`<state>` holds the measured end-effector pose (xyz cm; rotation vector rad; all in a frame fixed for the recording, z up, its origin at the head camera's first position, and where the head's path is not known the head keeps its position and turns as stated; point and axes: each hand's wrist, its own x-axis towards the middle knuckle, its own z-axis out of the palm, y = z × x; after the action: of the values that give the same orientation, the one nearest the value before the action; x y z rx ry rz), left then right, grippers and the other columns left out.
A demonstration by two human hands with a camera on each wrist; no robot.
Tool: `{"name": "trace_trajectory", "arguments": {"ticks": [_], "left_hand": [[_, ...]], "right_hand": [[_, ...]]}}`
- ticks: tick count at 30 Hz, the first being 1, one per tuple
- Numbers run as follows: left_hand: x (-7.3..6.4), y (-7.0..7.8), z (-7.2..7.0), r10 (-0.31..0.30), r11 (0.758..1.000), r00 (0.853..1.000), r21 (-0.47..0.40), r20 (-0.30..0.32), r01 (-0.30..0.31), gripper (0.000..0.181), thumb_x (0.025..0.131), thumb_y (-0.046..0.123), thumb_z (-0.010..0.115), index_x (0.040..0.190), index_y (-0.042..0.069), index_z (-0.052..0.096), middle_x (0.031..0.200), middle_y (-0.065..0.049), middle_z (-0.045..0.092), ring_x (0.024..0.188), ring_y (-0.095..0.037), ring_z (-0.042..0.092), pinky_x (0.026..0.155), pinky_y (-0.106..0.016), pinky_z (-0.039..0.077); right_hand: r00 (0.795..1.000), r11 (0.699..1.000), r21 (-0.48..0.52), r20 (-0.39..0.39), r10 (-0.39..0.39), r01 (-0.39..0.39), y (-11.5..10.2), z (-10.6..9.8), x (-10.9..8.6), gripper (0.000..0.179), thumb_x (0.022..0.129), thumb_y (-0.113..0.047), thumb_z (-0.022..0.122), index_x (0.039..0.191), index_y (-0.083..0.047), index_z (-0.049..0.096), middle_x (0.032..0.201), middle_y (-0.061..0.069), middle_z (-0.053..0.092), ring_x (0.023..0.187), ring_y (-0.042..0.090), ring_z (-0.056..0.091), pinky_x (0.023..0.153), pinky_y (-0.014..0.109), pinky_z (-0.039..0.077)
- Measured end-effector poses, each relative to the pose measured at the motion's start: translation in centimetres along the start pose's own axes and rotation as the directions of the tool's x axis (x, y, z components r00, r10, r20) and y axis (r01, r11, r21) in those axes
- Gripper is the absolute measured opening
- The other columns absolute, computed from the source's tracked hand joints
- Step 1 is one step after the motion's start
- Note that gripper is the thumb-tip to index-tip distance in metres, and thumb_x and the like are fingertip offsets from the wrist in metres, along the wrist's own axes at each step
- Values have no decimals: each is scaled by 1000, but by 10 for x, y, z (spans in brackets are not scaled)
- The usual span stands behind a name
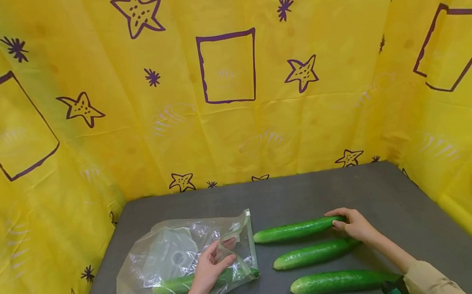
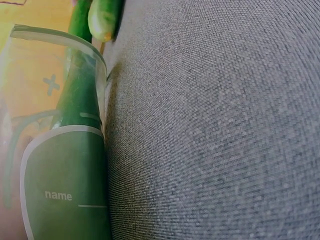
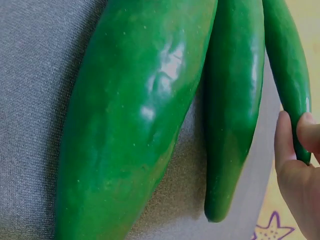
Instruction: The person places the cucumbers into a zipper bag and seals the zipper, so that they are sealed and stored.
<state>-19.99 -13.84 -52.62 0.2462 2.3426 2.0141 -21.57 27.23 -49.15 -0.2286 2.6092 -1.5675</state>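
A clear zip bag (image 1: 133,276) lies on its side on the left, its mouth turned right, with one cucumber (image 1: 170,287) along its near side. My left hand (image 1: 209,268) holds the bag at its mouth, thumb and fingers on the film, keeping the lip apart. At the right, my right hand (image 1: 356,224) pinches the right end of the far cucumber (image 1: 290,232), whose other end points at the bag mouth. The right wrist view also has thumb and fingers around that tip. Left hand fingers are out of the left wrist view, where a green label (image 2: 65,185) reads "name".
Two more cucumbers, a middle one (image 1: 310,254) and a near one (image 1: 333,282), lie roughly parallel below the far one. The dark grey table (image 1: 290,192) is enclosed by yellow curtains (image 1: 240,141) with star drawings. A dark wrist strap (image 1: 393,291) overlaps the near cucumber's end.
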Motion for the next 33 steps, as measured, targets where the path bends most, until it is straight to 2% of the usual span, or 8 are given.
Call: {"name": "trace_trajectory", "arguments": {"ticks": [4, 14, 22, 27, 33], "left_hand": [[0, 0, 0, 10, 1000, 1000, -4, 2, -10, 60, 82, 11, 73, 134, -3, 49, 145, -26, 39, 137, -44, 30, 111, -54, 29], [-1, 0, -1, 18, 1000, 1000, 0, -1, -18, 58, 82, 12, 73, 133, -1, 50, 145, -25, 40, 137, -44, 31, 110, -55, 29], [-1, 1, -1, 17, 1000, 1000, -11, 2, -17, 61, 82, 11, 73, 135, -4, 48, 145, -27, 39, 136, -45, 31, 110, -55, 30], [-1, -1, -1, 25, 1000, 1000, -18, 4, -25, 64, 82, 10, 73, 136, -7, 44, 145, -29, 37, 136, -45, 31, 109, -55, 30], [0, -2, 0, 11, 999, 1000, -32, -3, -12, 66, 81, 10, 73, 137, -8, 42, 146, -29, 36, 136, -45, 31, 110, -55, 28]], "right_hand": [[1000, 1000, 21, -23, -9, 10, -3, 2, -2, 31, 94, 4, 51, 124, 10, 54, 129, 34, 46, 103, 35, 64, 86, 39, 55], [996, 1000, 25, -84, -2, 4, -10, 3, -3, 31, 94, 8, 47, 124, 11, 53, 116, 30, 52, 98, 34, 65, 82, 36, 57], [996, 998, 65, -85, -8, 13, -16, 2, -5, 31, 93, 7, 49, 124, 12, 53, 116, 29, 51, 93, 16, 66, 83, 34, 57], [993, 997, 67, -119, -21, 29, -21, 1, -8, 30, 93, 7, 50, 122, 11, 55, 115, 29, 52, 90, 13, 66, 81, 32, 57], [990, 996, 86, -139, -26, 38, -23, -1, -12, 31, 94, 5, 51, 124, 11, 54, 118, 28, 50, 87, 2, 63, 78, 24, 57]]}}
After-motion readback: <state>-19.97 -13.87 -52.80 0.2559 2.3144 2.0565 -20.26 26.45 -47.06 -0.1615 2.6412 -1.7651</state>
